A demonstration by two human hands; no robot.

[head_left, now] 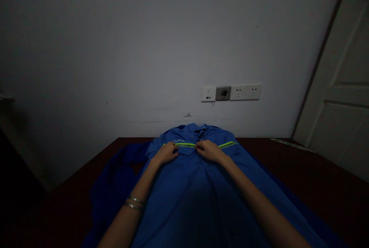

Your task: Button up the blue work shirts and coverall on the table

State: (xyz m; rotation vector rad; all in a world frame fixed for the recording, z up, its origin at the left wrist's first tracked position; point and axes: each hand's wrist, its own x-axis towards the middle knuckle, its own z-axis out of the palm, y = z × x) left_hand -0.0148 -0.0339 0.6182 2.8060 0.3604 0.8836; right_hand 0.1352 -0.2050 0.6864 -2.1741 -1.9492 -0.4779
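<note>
A blue work shirt [198, 186] with a yellow-green reflective stripe across the chest lies spread on a dark brown table [302, 178], collar towards the wall. My left hand [166, 152] rests on the chest left of the front placket, fingers curled on the fabric by the stripe. My right hand [209, 150] lies just right of the placket, fingers bent and pinching the cloth near the stripe. Thin bracelets circle my left wrist.
A white wall stands right behind the table, with a row of sockets and a switch [230, 93] above the collar. A pale door [340, 98] is at the right. The shirt's left sleeve [115, 178] trails over the table's left side.
</note>
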